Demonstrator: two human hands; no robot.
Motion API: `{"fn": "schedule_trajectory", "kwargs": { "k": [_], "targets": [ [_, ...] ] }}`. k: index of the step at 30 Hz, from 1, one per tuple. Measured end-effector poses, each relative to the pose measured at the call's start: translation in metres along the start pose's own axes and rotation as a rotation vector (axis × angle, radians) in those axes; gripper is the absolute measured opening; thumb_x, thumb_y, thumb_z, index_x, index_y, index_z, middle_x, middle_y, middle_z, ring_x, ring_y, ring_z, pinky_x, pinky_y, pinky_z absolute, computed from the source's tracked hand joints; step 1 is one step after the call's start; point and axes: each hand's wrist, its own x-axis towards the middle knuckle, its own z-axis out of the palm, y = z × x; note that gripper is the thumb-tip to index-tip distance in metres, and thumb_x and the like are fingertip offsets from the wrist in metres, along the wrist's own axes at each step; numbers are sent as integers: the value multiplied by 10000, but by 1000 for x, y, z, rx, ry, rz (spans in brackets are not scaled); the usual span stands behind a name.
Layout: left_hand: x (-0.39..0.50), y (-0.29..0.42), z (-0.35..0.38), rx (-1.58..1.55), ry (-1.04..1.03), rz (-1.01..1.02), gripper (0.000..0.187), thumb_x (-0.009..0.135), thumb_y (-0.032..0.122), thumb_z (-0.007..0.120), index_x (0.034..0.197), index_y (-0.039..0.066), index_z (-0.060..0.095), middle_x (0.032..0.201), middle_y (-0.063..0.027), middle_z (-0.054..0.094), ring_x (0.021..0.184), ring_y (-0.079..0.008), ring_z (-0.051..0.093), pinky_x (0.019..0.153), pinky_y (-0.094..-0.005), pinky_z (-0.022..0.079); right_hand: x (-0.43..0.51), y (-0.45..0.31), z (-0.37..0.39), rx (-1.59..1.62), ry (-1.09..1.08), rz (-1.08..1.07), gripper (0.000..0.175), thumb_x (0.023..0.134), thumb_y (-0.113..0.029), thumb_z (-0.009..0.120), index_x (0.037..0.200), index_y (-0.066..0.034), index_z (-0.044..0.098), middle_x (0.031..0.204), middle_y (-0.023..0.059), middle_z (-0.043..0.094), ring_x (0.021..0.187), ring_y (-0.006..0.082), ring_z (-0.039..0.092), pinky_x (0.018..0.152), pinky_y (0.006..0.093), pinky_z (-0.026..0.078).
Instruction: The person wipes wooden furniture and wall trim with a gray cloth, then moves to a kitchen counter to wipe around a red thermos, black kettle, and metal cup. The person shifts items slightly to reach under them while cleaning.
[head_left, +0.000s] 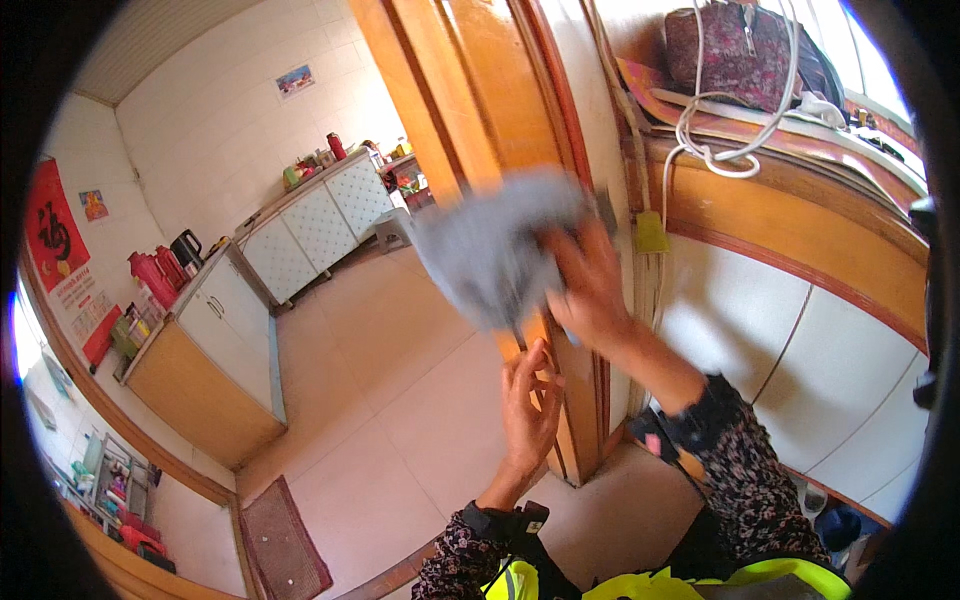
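A grey cloth (502, 244), blurred by motion, lies against the wooden door frame (480, 97) near the middle of the view. My right hand (589, 289) presses on the cloth's right part and holds it. Below the cloth, my left hand (532, 412) is raised at the edge of the frame, its fingertips bent close to the wood; whether they touch it is unclear. The cloth hides part of the frame behind it.
Right of the frame is a wooden ledge with a patterned bag (731, 56) and looped white cable (731, 157). Through the doorway stand a low cabinet (225, 345), a grey stool (391, 231) and tiled counters (319, 221). A brown mat (283, 536) lies at lower left.
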Motion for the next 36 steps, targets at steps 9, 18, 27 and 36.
{"fn": "schedule_trajectory", "kwargs": {
  "k": [9, 18, 27, 36],
  "targets": [
    [25, -18, -34, -634, 156, -283, 352, 877, 92, 508, 1207, 24, 406, 978, -39, 524, 884, -120, 505, 728, -247, 428, 35, -18, -25, -508, -263, -318, 333, 777, -221, 567, 1110, -223, 559, 1155, 41, 492, 1051, 218, 465, 852, 383, 397],
    [87, 35, -93, -248, 356, 167, 217, 908, 142, 446, 1053, 14, 546, 990, -80, 527, 899, -152, 496, 777, -283, 405, 121, -35, 20, -963, -574, -571, 495, 786, -343, 533, 1235, -143, 475, 1354, 82, 365, 1302, 276, 227, 1063, 528, 64],
    [64, 16, -4, -80, 77, 255, 534, 888, 291, 409, 1275, -51, 273, 1282, -257, 287, 1197, -388, 272, 1019, -449, 151, 27, -3, -27, -331, -768, -860, 302, 750, -236, 504, 1004, -94, 584, 960, 48, 595, 1059, 195, 495, 1012, 385, 262],
    [199, 32, -49, 106, 162, 624, 678, 901, 488, 297, 1297, -62, 260, 1329, -272, 279, 1236, -390, 278, 1029, -421, 199, 137, -14, -12, -604, -286, -677, 241, 838, -146, 502, 1057, -63, 560, 1057, 125, 573, 1024, 234, 525, 947, 352, 384]
  ]
}}
